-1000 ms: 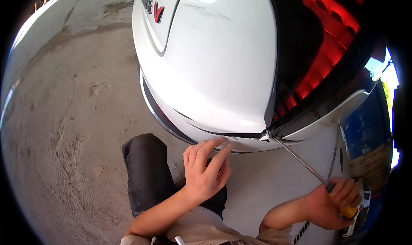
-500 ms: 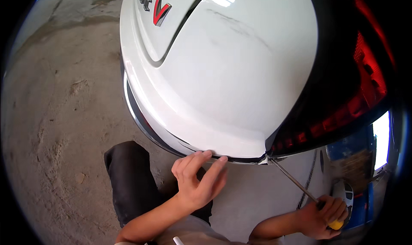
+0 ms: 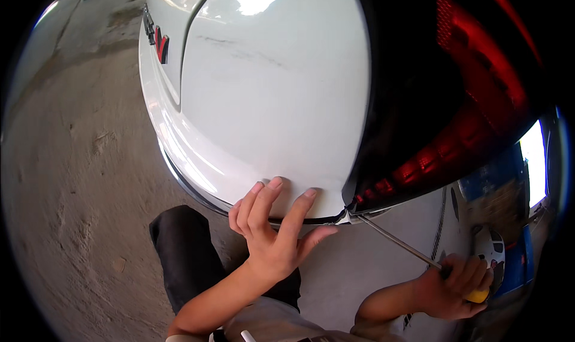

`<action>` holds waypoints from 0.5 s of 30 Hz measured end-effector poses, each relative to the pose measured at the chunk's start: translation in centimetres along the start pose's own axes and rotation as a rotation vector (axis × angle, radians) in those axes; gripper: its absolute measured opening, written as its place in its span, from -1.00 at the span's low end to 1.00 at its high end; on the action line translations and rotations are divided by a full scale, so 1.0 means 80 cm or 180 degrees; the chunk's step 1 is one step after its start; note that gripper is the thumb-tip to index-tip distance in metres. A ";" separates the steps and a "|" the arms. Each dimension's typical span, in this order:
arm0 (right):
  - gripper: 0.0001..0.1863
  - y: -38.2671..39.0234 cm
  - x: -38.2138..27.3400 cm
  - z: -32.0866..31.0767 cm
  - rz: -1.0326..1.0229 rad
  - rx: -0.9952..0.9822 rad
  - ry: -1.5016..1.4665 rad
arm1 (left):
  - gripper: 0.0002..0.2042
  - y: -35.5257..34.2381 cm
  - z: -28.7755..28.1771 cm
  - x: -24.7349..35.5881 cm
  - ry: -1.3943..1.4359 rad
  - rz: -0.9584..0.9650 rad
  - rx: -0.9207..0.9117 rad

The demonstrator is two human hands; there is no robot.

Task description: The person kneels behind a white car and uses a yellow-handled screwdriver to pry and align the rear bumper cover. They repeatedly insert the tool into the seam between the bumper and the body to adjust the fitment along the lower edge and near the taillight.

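Observation:
My left hand [image 3: 269,240] rests with spread fingers on the lower edge of a white car body panel [image 3: 275,108]. Its fingertips touch the panel, and nothing is held in it. My right hand [image 3: 452,288] is closed around the yellow and black handle of a screwdriver [image 3: 398,242], mostly covered by the fingers. The metal shaft slants up to the left. Its tip meets the corner where the panel, a dark gap and the red and black tail light [image 3: 431,156] come together; the very end is hidden there.
A red and chrome badge letter [image 3: 161,45] sits on the car at the upper left. My dark-trousered knee [image 3: 182,252] is below the panel. Grey concrete floor [image 3: 78,180] stretches left. Blue objects [image 3: 524,258] and a white rounded item [image 3: 488,246] stand at the far right.
My view has shifted, so the car appears further left. My left fingers have moved up from the panel's bottom edge onto its face and spread. The screwdriver tip stays at the corner.

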State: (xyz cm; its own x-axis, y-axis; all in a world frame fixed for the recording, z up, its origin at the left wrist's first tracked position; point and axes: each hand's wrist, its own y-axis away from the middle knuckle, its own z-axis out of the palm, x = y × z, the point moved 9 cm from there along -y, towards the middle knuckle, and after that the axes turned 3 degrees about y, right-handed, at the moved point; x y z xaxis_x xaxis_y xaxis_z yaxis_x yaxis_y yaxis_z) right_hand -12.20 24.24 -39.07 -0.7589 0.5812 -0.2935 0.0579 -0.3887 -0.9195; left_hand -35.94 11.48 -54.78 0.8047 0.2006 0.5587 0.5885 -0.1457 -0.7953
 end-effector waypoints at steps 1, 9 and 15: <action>-0.55 -0.003 0.003 0.004 0.0041 0.0033 -0.0245 | -0.35 -0.001 0.000 0.000 0.0037 -0.0018 0.0014; -0.54 0.000 0.003 -0.007 -0.0063 0.0404 -0.0348 | -0.45 -0.010 -0.005 0.008 0.0049 -0.0169 -0.0175; -0.47 -0.020 -0.067 -0.051 -0.0645 0.0516 0.0956 | -0.47 -0.011 -0.007 0.016 0.0145 -0.0098 -0.0122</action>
State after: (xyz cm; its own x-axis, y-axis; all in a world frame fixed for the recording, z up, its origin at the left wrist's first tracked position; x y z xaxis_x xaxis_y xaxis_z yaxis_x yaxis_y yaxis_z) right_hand -5.56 24.64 -37.08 -0.5195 0.8317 -0.1958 -0.1950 -0.3385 -0.9205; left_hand -35.43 11.29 -53.21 0.7884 0.1614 0.5937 0.6149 -0.1772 -0.7684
